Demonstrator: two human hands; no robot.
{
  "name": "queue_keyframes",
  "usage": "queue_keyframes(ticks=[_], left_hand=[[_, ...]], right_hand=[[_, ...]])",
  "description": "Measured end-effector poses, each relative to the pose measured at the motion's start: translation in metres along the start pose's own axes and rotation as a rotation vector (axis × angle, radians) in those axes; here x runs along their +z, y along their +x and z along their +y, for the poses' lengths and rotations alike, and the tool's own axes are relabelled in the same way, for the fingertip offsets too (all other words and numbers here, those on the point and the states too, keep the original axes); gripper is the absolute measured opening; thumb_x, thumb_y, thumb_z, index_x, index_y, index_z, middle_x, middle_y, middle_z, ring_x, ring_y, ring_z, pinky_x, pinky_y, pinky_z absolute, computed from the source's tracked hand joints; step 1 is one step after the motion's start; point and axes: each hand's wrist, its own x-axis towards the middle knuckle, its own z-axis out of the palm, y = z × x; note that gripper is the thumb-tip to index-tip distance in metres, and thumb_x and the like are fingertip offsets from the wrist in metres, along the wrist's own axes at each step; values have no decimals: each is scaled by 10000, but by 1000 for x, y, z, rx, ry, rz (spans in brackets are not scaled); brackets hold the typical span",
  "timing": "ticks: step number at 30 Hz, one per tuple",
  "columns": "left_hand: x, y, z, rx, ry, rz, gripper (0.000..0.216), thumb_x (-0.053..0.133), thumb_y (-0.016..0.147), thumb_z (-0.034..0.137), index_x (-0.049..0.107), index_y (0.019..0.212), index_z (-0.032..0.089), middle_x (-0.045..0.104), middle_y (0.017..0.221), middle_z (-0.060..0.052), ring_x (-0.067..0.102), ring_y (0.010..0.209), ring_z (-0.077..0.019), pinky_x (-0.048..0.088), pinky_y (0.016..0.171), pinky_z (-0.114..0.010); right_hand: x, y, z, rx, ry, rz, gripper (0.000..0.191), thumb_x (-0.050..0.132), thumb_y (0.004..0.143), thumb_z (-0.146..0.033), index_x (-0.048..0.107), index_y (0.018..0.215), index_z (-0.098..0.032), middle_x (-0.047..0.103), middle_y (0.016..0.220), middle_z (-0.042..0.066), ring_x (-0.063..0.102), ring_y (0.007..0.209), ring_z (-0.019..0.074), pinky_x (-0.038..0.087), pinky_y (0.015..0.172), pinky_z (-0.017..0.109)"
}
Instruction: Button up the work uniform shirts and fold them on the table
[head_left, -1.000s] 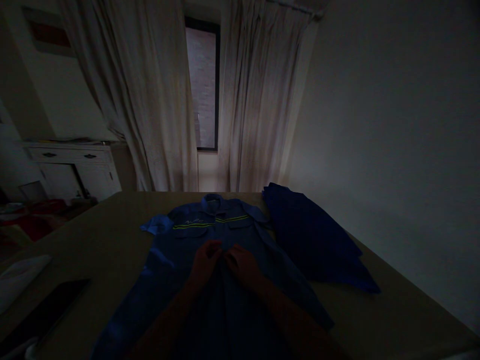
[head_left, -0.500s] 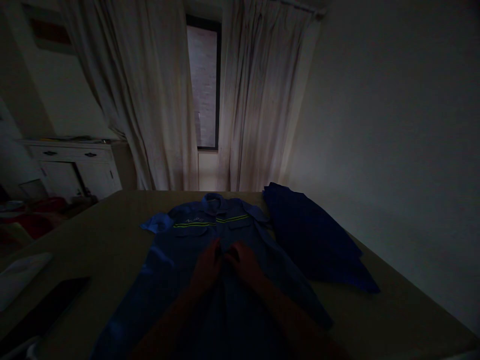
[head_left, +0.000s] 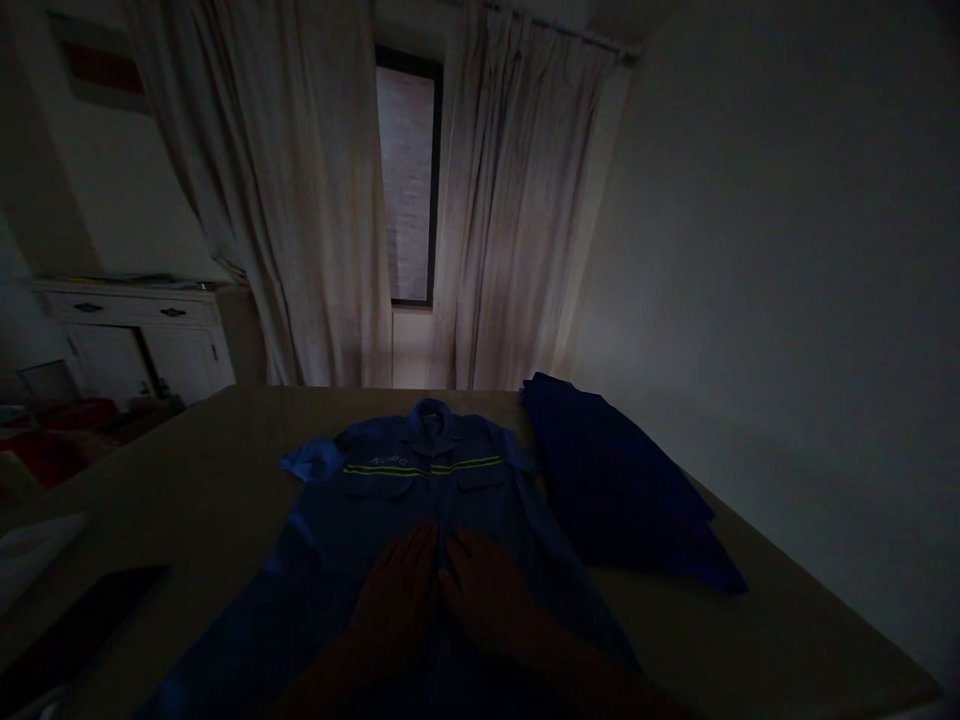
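A blue work shirt with yellow-green stripes across the chest lies front up, its collar pointing away from me. My left hand rests flat on the shirt just left of the front closure, fingers stretched out. On the other side of that closure, my right hand lies with its fingers extended and its palm down on the cloth. Both hands hold nothing that I can see. The lower part of the shirt is dark and partly covered by my forearms.
A darker blue folded cloth lies on the table to the right, near the wall. At the left are a dark flat object and a white item. Curtains and a white cabinet stand beyond the table.
My hands were pinching at the shirt's front closure; now the fingers are flattened on the cloth, a little nearer to me. The shirt's chest looks flatter.
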Motion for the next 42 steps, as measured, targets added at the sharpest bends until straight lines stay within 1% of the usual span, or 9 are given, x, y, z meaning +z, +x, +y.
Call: queue_keyframes(ticks=[2,5,8,13,19,24,28,35,42], left_hand=[[-5,-6,0,-25,-70,-7,544,430,957,392,465,1486,271,415,1566,-70,420,1429,-289,318,1190,-475],[-15,16,-4,-167,-217,-54,427,419,958,382,611,1329,293,623,1391,-92,598,1255,-283,438,1066,-419],[-19,59,-12,-391,-328,-37,382,369,963,282,630,1228,195,710,1204,-145,669,1116,-260,474,970,-368],[-3,92,-23,-520,-365,51,391,405,969,303,572,1284,143,642,1311,-180,606,1212,-272,432,1021,-395],[4,82,-30,-443,-453,68,281,443,960,344,691,970,211,725,1030,-86,668,995,-235,457,922,-341],[1,86,-32,-419,-530,160,257,427,950,322,659,941,211,708,988,-70,658,948,-220,471,896,-336],[1,89,-32,-372,-606,195,281,427,944,363,666,926,214,725,943,-59,675,911,-222,496,866,-337],[0,90,-34,-285,-647,195,343,375,927,254,685,1066,204,732,1112,-92,660,1074,-231,478,1002,-380],[5,71,-24,-51,-127,-10,444,488,901,238,596,1327,172,550,1453,-160,463,1381,-297,287,1183,-491]], right_hand=[[-15,5,-5,4,-28,-60,348,444,994,-428,694,1111,-215,704,1178,164,666,1058,326,504,889,473],[-26,34,-5,45,-76,-100,241,500,974,-373,676,1021,-215,725,989,131,692,871,270,510,737,375],[-15,67,1,46,-112,-53,159,535,959,-271,648,1049,-206,698,1045,117,671,936,247,499,755,329],[18,81,14,9,-68,72,172,500,991,-247,657,1016,-183,671,1067,108,633,1006,232,490,851,315],[20,75,21,53,25,102,217,445,1031,-280,646,994,-208,666,1056,81,639,964,209,493,836,304],[19,81,25,4,117,66,216,468,1025,-255,661,946,-198,669,1026,75,644,931,194,485,833,289],[19,82,30,-17,215,125,200,525,1002,-275,670,895,-190,681,950,54,645,901,187,472,819,288],[19,83,38,179,442,242,262,601,943,-452,639,908,-195,704,847,39,658,782,197,483,691,290],[23,88,41,181,483,295,260,443,1006,-258,620,1187,-201,697,1194,74,637,1121,190,451,1008,332]])
